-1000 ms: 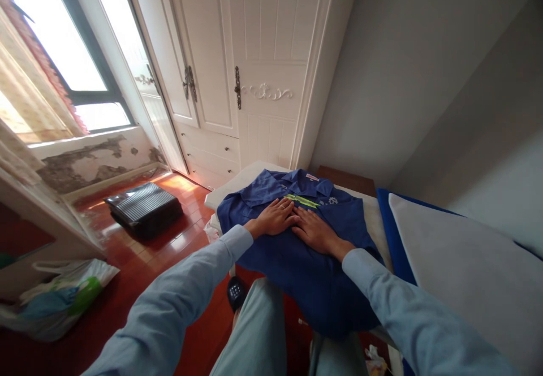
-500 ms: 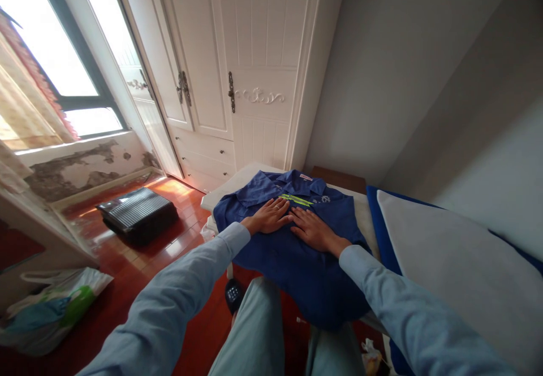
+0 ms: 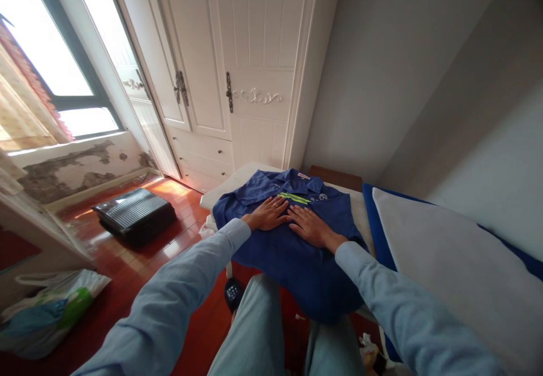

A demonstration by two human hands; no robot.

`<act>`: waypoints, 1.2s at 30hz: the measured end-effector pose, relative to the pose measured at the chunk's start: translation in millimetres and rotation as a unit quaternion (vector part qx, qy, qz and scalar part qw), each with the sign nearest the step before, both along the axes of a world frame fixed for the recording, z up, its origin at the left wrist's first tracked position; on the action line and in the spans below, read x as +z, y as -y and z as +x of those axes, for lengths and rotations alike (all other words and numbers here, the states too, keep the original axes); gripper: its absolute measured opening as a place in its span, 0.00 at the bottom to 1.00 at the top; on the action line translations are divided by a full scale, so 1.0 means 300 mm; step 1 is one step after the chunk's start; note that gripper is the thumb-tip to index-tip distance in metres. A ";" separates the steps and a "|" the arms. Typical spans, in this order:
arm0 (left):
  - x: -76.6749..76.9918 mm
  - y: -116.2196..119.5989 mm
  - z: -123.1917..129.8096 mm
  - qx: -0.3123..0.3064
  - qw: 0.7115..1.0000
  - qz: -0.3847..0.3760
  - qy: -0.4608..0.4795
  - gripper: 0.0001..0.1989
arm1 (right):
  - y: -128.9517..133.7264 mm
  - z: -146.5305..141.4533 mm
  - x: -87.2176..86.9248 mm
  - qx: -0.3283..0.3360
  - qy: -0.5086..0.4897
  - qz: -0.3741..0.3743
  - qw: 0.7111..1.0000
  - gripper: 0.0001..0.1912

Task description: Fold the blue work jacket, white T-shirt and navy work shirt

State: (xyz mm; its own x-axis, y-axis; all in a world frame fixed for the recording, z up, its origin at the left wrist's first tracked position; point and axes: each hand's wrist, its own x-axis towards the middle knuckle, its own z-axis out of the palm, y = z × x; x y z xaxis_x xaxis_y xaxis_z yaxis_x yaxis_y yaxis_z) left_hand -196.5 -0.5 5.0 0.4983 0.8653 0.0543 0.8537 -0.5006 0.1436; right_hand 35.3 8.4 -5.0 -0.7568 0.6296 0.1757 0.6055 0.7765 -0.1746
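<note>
A dark blue collared garment (image 3: pixel 271 251) lies spread over a pale padded surface (image 3: pixel 231 182), its lower part hanging over the near edge towards my knees. Bright yellow-green strips (image 3: pixel 293 198) and white markings show on its chest. Flat on the cloth, left of the middle, rests my left hand (image 3: pixel 270 214), a ring on one finger. My right hand (image 3: pixel 311 228) lies palm down just beside it, fingers spread. The fingertips of both hands are close together below the strips. Neither hand grips anything.
A white wardrobe (image 3: pixel 258 42) stands behind. On the red floor at left are a black ribbed case (image 3: pixel 136 212) and a plastic bag (image 3: pixel 55 308). A white sheet over blue fabric (image 3: pixel 449 251) lies at right. A black shoe (image 3: pixel 232 294) is below.
The view has shifted slightly. Both hands remain flat on the garment in nearly the same place, and the garment's hanging lower edge sits a little higher.
</note>
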 end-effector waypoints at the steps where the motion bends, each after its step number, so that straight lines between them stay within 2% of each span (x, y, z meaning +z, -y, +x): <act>1: 0.000 0.000 0.001 0.000 1.000 -0.001 -0.001 0.39 | 0.003 0.002 -0.001 -0.002 -0.003 0.004 1.000 0.31; 11: 0.040 0.012 0.014 0.013 0.999 -0.026 -0.016 0.41 | 0.098 0.112 0.010 0.003 -0.024 0.019 1.000 0.28; 19: 0.032 0.006 0.013 0.024 0.999 -0.018 -0.013 0.40 | 0.184 0.198 0.042 -0.020 0.004 0.029 0.999 0.27; 22: 0.030 0.005 0.015 0.022 1.000 -0.013 -0.010 0.41 | 0.263 0.210 0.065 -0.069 -0.005 0.048 0.996 0.25; 25: 0.027 -0.002 0.013 0.018 1.000 -0.012 -0.002 0.41 | 0.416 0.210 0.060 -0.113 -0.094 0.053 0.988 0.22; 28: 0.020 -0.019 0.003 0.008 1.000 -0.011 0.010 0.43 | 0.606 0.203 -0.024 -0.164 -0.225 0.031 0.960 0.18; 31: 0.007 -0.041 -0.012 -0.002 1.000 -0.010 0.015 0.43 | 0.745 0.203 -0.184 -0.279 -0.315 -0.044 0.906 0.19; 34: -0.006 -0.057 -0.021 -0.003 1.000 -0.004 0.018 0.42 | 0.786 0.208 -0.342 -0.409 -0.370 -0.122 0.825 0.27; 36: -0.010 -0.061 -0.024 -0.003 1.000 0.000 0.021 0.42 | 0.773 0.210 -0.403 -0.463 -0.407 -0.136 0.775 0.39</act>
State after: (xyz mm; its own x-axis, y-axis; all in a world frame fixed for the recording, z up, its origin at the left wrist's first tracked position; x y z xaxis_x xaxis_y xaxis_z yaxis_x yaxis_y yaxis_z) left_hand -203.6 17.7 2.0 0.5003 0.8626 0.0750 0.8440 -0.5052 0.1801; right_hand 98.4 -223.6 -126.0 0.3349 0.9341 0.1238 0.4848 -0.0581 -0.8727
